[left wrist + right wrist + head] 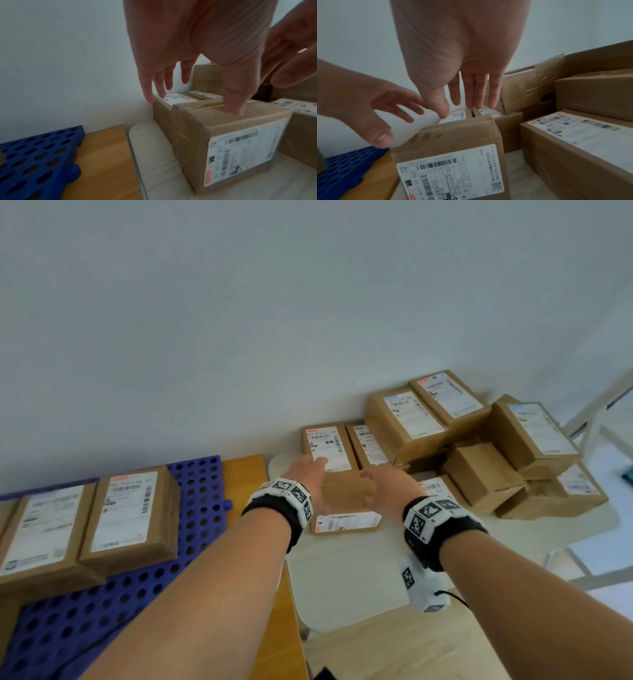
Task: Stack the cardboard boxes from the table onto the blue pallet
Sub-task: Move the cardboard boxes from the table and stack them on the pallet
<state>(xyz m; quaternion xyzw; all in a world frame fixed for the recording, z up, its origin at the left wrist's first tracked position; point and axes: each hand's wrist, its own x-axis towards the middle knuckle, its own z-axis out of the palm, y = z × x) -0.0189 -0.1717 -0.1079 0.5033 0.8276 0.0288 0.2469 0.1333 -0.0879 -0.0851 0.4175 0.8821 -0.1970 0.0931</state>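
Observation:
A brown cardboard box (pixel 346 491) stands on its side at the white table's left end, its shipping label facing me (pixel 453 175). My left hand (pixel 310 470) hovers over its left top edge with fingers spread. In the left wrist view the left thumb (pixel 233 102) touches the box's taped top (pixel 214 116). My right hand (pixel 380 487) reaches over the box's right side, its fingers (pixel 471 92) straight and together. Neither hand grips anything. The blue perforated pallet (pixel 202 508) lies to the left and carries two labelled boxes (pixel 133 515) (pixel 44 532).
Several more boxes (pixel 479 440) are piled on the white table (pixel 342 577) behind and to the right of the near box, up against the wall. The pallet rests on an orange wooden surface (pixel 246 474). A white frame (pixel 599 412) stands at the far right.

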